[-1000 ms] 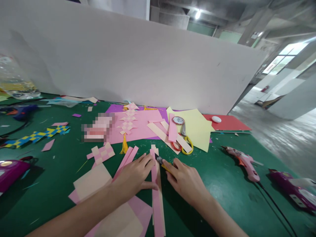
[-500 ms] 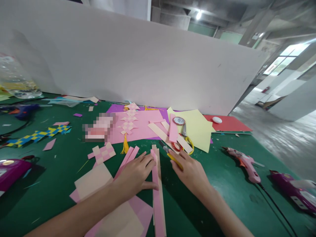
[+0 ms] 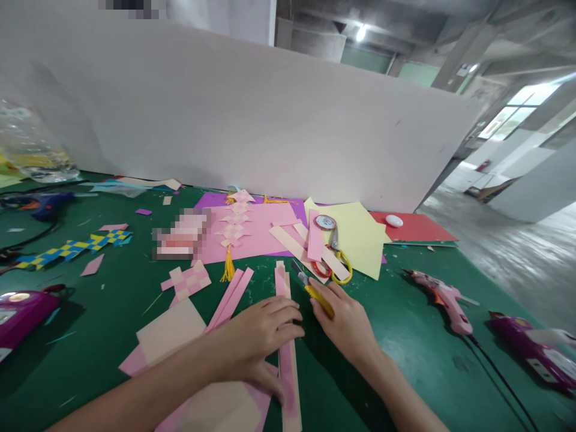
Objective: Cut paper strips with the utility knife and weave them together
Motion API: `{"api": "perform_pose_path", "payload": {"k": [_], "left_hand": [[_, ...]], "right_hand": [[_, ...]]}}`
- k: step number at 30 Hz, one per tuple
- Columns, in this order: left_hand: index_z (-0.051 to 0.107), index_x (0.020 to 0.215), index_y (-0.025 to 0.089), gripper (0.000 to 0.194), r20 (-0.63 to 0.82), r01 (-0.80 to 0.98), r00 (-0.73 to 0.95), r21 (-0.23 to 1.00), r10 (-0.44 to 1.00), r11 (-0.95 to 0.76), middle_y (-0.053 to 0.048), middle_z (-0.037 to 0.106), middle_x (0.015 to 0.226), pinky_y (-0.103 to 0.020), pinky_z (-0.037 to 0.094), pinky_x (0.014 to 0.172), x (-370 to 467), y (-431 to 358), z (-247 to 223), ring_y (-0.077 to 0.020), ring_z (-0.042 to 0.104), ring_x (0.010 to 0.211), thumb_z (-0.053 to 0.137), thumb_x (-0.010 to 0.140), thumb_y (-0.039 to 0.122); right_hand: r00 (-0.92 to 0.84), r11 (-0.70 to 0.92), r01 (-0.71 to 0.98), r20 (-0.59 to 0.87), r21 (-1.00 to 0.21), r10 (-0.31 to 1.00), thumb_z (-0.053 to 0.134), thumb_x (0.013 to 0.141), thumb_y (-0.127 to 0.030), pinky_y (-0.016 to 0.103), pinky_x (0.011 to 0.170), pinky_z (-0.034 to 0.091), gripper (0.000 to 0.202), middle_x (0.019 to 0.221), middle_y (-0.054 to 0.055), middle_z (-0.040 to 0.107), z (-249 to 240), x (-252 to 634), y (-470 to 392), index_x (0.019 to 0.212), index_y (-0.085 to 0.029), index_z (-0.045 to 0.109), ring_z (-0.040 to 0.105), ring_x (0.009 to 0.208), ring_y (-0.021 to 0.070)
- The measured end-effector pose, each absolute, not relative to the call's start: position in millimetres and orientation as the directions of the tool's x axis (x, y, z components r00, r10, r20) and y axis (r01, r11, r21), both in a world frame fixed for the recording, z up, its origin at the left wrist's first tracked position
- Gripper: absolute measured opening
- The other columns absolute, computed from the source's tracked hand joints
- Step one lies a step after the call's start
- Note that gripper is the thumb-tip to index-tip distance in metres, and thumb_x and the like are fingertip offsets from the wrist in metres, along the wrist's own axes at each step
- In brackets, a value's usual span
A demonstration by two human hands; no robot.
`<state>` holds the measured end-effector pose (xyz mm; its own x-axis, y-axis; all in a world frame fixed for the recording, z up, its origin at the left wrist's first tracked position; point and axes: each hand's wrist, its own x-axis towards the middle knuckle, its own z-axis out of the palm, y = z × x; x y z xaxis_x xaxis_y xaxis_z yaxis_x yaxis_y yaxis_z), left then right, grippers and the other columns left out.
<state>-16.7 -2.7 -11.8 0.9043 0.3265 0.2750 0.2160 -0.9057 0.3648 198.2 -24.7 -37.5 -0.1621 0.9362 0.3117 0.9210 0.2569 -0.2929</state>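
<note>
My left hand reaches across long pink and cream paper strips on the green table. Its fingers curve over their right edge, while the thumb lies lower down, spread apart from the fingers. Held in my right hand is a yellow utility knife, its blade end pointing up and left beside the strips. Under my left forearm lie cream and pink paper squares. Two more pink strips rest left of the hand, near a small woven paper piece.
Scissors and a tape roll lie ahead on paper sheets. A woven ornament with a yellow tassel is beside them. A pink glue gun with its cord is on the right. A white panel borders the table's back.
My left hand has slid nearer along the strips, its fingers now reaching over their right side and the thumb lower. The knife stays in my right hand, almost unmoved.
</note>
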Motion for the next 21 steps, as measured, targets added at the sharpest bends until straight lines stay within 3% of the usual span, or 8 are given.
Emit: {"api": "perform_pose_path", "payload": {"k": [6,9,12,17,21], "left_hand": [[0.059,0.111,0.017,0.041,0.282,0.214,0.906,0.335,0.314,-0.918,-0.011,0.062,0.11,-0.045,0.033,0.105,-20,-1,-7,-0.0275,0.049,0.115,0.062,0.079,0.044],[0.058,0.112,0.016,0.05,0.268,0.167,0.923,0.367,0.276,-0.915,-0.011,0.062,0.112,-0.044,0.027,0.108,-17,-9,-9,-0.0271,0.048,0.115,0.065,0.074,0.049],[0.06,0.11,0.017,0.051,0.26,0.17,0.922,0.393,0.286,-0.904,-0.011,0.062,0.112,-0.044,0.032,0.104,-14,-15,-11,-0.0266,0.053,0.107,0.064,0.073,0.053],[0.063,0.102,0.018,0.022,0.246,0.179,0.928,0.367,0.28,-0.913,-0.01,0.063,0.107,-0.043,0.034,0.102,-15,-14,-5,-0.025,0.053,0.107,0.054,0.086,0.031],[0.061,0.108,0.018,0.03,0.229,0.119,0.951,0.348,0.207,-0.93,-0.01,0.062,0.113,-0.043,0.026,0.108,-15,-15,-6,-0.0248,0.049,0.114,0.051,0.088,0.038]], "right_hand": [[-0.158,0.252,0.923,0.309,-0.291,0.938,0.044,0.089,-0.027,0.026,0.064,0.049,0.038,0.099,0.005,0.062,-38,198,-25,0.126,-0.024,0.052,0.064,0.077,0.0171],[-0.151,0.244,0.926,0.31,-0.289,0.939,0.044,0.089,-0.027,0.027,0.063,0.049,0.037,0.098,0.005,0.062,-37,197,-25,0.125,-0.024,0.052,0.064,0.075,0.0169],[-0.146,0.241,0.926,0.313,-0.29,0.939,0.045,0.089,-0.026,0.027,0.064,0.049,0.037,0.097,0.004,0.062,-37,197,-25,0.125,-0.024,0.052,0.063,0.075,0.0171],[-0.143,0.241,0.926,0.32,-0.29,0.936,0.045,0.089,-0.027,0.028,0.062,0.048,0.038,0.097,0.004,0.061,-38,197,-25,0.126,-0.025,0.052,0.063,0.075,0.0177],[-0.141,0.237,0.928,0.318,-0.287,0.937,0.046,0.088,-0.028,0.029,0.061,0.048,0.038,0.097,0.003,0.061,-40,197,-25,0.125,-0.025,0.052,0.063,0.074,0.0185]]}}
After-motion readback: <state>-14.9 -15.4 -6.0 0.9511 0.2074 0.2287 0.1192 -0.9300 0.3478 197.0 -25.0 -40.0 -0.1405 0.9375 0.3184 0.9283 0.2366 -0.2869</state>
